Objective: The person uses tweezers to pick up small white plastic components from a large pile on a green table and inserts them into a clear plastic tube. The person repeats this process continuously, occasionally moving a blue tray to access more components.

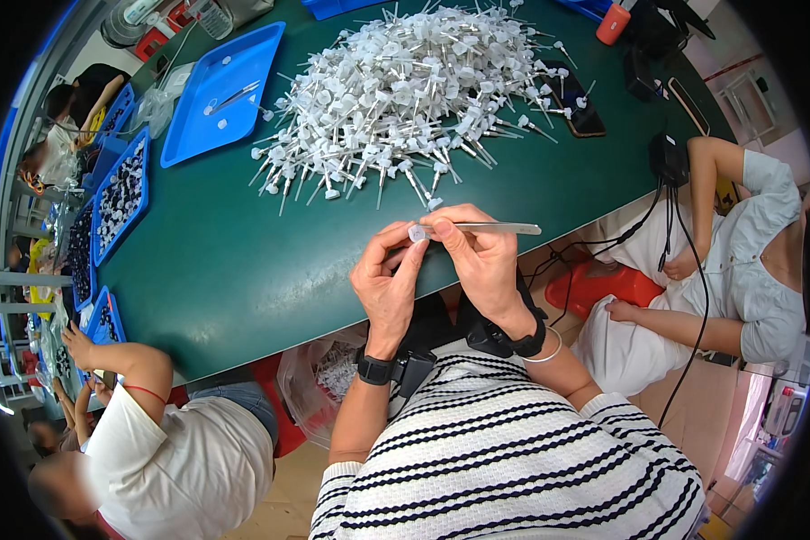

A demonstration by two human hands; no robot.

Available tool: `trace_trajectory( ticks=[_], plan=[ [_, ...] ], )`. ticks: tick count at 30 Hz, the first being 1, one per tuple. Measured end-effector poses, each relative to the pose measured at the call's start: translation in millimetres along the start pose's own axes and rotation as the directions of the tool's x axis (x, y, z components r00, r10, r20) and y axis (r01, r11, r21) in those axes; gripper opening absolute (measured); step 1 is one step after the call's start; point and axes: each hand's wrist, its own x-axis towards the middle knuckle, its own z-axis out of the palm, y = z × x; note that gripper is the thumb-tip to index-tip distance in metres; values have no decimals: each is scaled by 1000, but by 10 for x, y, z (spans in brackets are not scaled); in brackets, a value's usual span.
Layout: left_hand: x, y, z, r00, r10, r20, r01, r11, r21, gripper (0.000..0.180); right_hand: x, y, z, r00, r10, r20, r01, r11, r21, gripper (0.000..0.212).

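Over the near edge of the table, my left hand (387,286) pinches a small white translucent plastic cap-like piece (418,233) between thumb and fingers. My right hand (484,266) is closed around metal tweezers (513,229), their wide end pointing right and their tips close to the piece. Whether the tips touch it is hidden by my fingers. Just beyond my hands is a large heap of white plastic pieces with thin metal stems (414,85), a few lying loose at its front edge.
A blue tray (189,126) at the back left holds another pair of tweezers (234,96) and a few small white pieces. Blue bins of small parts (124,193) line the left. A phone (578,103) lies right of the heap. People sit on both sides; black cables (621,236) hang at right.
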Motion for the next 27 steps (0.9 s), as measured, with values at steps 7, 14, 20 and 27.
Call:
trace_trajectory(
  ticks=[7, 14, 20, 27],
  plan=[
    [8, -2, -4, 1000, -5, 2, 5, 1000, -15, 21, -4, -45, 6, 999, 27, -31, -26, 999, 32, 13],
    [13, 5, -5, 1000, -17, 4, 17, 1000, -17, 21, 31, 4, -25, 1000, 10, 18, -11, 1000, 15, 15],
    [11, 8, -8, 1000, -9, 5, 9, 1000, -25, 21, 20, -12, -14, 999, 52, 10, -53, 996, 69, 16],
    [16, 12, -1, 1000, -16, 1, 16, 1000, -17, 21, 25, 6, -15, 1000, 6, 7, -6, 1000, 25, 14]
  ],
)
